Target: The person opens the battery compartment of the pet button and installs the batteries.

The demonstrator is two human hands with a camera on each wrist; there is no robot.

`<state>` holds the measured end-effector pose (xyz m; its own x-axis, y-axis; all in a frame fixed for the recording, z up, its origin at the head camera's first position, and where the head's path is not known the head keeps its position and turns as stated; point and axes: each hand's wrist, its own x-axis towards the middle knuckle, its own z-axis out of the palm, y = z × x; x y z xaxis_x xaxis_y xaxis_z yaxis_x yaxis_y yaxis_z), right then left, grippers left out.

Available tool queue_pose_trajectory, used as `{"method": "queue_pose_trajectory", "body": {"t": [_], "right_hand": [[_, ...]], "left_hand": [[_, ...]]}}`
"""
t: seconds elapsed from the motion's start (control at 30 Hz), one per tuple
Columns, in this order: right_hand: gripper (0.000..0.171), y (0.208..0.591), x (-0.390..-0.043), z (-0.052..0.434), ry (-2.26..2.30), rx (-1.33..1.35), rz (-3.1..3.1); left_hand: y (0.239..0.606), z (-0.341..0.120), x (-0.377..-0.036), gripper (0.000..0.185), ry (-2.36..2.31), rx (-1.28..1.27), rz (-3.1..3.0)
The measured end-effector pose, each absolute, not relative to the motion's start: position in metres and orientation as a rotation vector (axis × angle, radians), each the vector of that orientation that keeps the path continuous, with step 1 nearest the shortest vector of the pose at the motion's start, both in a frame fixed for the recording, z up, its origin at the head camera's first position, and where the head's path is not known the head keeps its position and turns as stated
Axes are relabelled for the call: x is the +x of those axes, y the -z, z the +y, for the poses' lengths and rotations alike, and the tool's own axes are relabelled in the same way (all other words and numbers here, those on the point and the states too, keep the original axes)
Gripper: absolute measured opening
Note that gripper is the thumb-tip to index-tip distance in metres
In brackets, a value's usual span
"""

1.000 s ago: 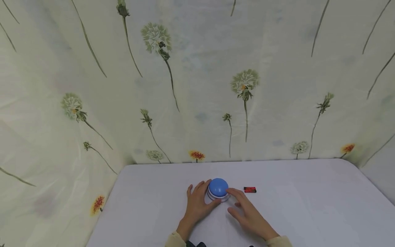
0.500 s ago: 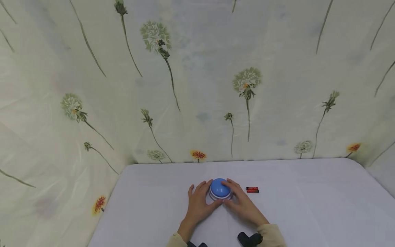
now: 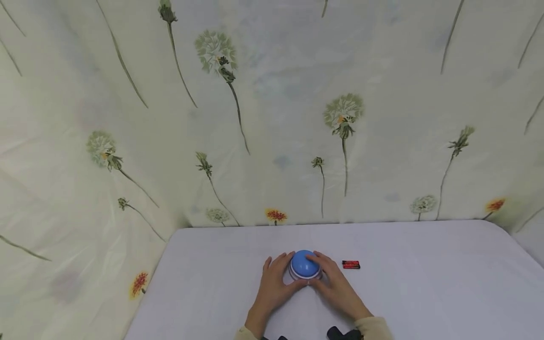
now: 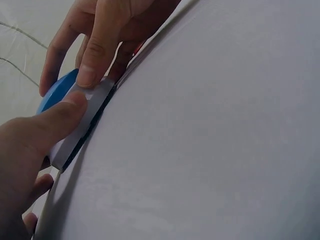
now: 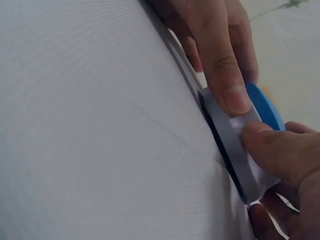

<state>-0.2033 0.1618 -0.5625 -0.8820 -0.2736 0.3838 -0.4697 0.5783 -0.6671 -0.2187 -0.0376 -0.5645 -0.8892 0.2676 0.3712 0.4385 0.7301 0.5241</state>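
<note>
- Your left hand (image 3: 274, 283) curls round the left side of the button (image 3: 304, 265), thumb pressed to the white base rim, fingers wrapped along its far edge.
- Your right hand (image 3: 335, 283) grips the button's right side the same way; the two thumbs meet at the near rim, so the base is pinched from both sides.
- The button sits on the table (image 3: 425, 283), near its middle and close to you, its blue dome up between your fingers.
- In the wrist views the thumbs (image 4: 55, 122) lie on the pale side wall, not on the dome; judged from that, you hold the base steady rather than press the top.
- The batteries (image 3: 351, 265) lie just right of your right hand, apart from the button, within easy reach.
- A flowered cloth (image 3: 272, 118) hangs behind the table.
</note>
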Motion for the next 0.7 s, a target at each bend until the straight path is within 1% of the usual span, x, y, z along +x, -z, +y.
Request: {"method": "queue_pose_trajectory", "body": {"t": [0.33,0.43,0.57,0.7], "right_hand": [[0.058,0.553,-0.199,0.166,-1.319,0.636,-2.564],[0.058,0.550,-0.197,0.167,-1.339,0.642,-2.559],[0.056,0.546,-0.194,0.166,-1.394,0.633,-2.585],[0.055,0.541,-0.193,0.168,-1.412,0.633,-2.590]], "left_hand": [[0.556,-0.036,-0.207,0.074,1.114,-0.490,-2.655],[0.559,-0.038,-0.204,0.074,1.181,-0.512,-2.632],[0.564,-0.044,-0.202,0.080,1.233,-0.588,-2.592],[0.566,-0.043,-0.205,0.084,1.193,-0.649,-2.536]]}}
